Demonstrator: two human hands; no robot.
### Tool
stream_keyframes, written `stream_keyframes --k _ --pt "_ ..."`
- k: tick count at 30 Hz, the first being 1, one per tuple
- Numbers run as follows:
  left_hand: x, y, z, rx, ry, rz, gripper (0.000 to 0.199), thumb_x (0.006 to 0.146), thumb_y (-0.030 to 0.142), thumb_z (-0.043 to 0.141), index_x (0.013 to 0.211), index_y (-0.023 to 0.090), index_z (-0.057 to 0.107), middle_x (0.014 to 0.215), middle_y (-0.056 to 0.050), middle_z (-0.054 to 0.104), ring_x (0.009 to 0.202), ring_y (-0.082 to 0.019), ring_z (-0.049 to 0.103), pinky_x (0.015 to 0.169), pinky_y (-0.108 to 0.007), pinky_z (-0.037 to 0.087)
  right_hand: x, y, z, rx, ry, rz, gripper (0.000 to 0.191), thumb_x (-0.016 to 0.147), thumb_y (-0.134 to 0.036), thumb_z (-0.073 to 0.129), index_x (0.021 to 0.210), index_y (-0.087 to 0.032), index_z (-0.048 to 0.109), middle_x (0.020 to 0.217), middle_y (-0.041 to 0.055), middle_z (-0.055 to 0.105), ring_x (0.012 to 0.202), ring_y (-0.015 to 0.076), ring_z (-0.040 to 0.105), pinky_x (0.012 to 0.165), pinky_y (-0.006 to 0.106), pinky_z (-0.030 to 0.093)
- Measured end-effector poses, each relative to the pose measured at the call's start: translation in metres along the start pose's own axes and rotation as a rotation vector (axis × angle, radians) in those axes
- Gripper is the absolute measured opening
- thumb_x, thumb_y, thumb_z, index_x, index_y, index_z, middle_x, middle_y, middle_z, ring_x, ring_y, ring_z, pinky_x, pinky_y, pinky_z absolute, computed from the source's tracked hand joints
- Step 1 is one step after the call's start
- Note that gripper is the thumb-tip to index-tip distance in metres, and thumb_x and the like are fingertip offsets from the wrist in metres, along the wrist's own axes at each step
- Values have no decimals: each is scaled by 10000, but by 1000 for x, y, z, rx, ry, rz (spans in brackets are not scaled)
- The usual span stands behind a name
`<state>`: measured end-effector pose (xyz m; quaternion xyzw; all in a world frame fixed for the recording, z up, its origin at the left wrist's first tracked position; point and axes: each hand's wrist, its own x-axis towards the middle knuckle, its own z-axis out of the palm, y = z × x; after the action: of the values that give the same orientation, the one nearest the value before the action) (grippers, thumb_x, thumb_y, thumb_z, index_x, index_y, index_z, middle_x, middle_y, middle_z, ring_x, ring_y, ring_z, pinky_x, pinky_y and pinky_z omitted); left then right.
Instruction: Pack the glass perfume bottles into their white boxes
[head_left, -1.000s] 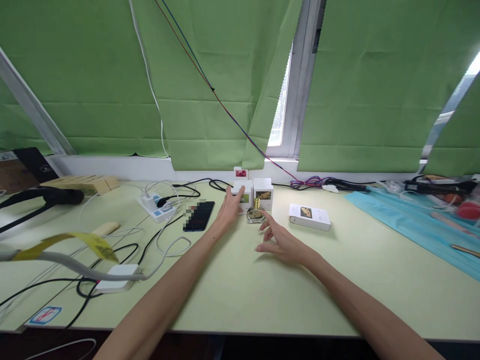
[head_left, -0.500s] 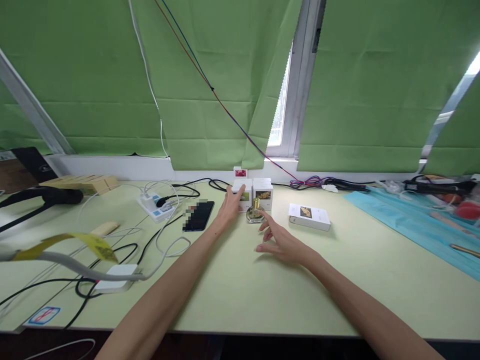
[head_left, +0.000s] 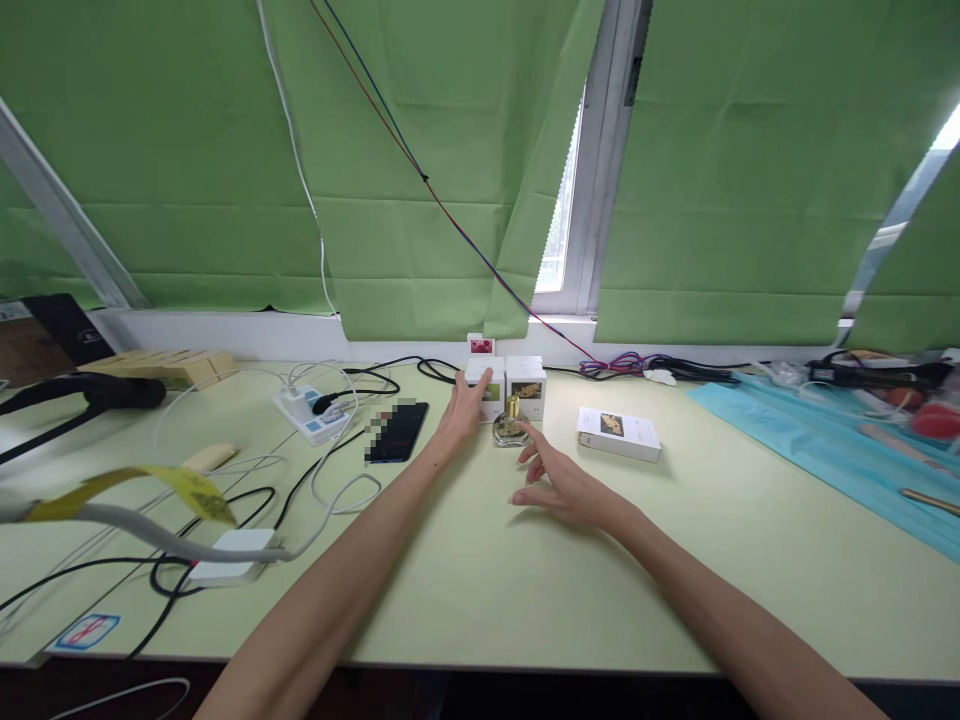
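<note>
My left hand (head_left: 461, 415) rests with fingers spread at the left side of a white box with a green picture (head_left: 491, 392). Against that box's right side stands another white box with a yellow flower picture (head_left: 526, 388). In front of the two is a small glass bottle with a gold cap (head_left: 511, 427). My right hand (head_left: 559, 480) is open, its index fingertip at the bottle's right side and its thumb apart below. A third white box (head_left: 619, 433) lies flat to the right.
Left of my left hand lies a black phone (head_left: 400, 432). Farther left are a white power strip (head_left: 311, 415), tangled cables and a white adapter (head_left: 235, 556). A small box with a red picture (head_left: 481, 346) stands behind. Blue sheeting (head_left: 825, 455) covers the right side.
My left hand and the box with the green picture have shifted very slightly. My right hand and the bottle look the same.
</note>
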<state>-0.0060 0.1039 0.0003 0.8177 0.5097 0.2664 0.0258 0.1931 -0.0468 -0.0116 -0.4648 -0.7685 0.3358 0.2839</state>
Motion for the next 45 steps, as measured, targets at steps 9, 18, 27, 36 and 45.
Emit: stream_keyframes --k 9,18,27,36,45 --pt "0 4 -1 5 7 9 835 781 3 542 1520 314 307 1386 -153 367 1183 -303 538 915 -422 525 1 2 1 1 -1 -9 990 869 -566 669 1591 -333 32 1267 89 528 1039 216 571 1003 458 465" --pt "2 -1 3 25 14 34 925 751 6 588 1544 322 232 1374 -149 358 1221 -313 517 951 -446 515 0 1 1 6 -2 -4 1009 853 -587 678 1593 -324 46 1267 87 526 1034 212 568 1004 442 464" --pt "-3 -5 1 -69 35 -3 1010 759 63 628 1580 304 90 1406 -181 303 1184 -329 553 949 -469 503 -1 -2 -1 11 -3 14 1013 856 -592 671 1599 -332 34 1266 90 524 1054 215 581 1005 440 465" --pt "-24 22 -15 -117 312 18 698 829 115 540 1480 164 295 1330 -210 376 1279 -374 432 957 -506 473 1 -2 0 -18 60 -38 892 891 -521 651 1589 -321 133 1224 77 558 935 185 592 920 402 507" --pt "-43 44 4 -300 382 78 269 971 321 457 1195 177 497 1142 -133 569 1065 -263 553 931 -424 472 11 16 -5 -115 355 -212 392 957 -400 562 1298 -206 563 966 56 694 704 161 619 768 365 541"
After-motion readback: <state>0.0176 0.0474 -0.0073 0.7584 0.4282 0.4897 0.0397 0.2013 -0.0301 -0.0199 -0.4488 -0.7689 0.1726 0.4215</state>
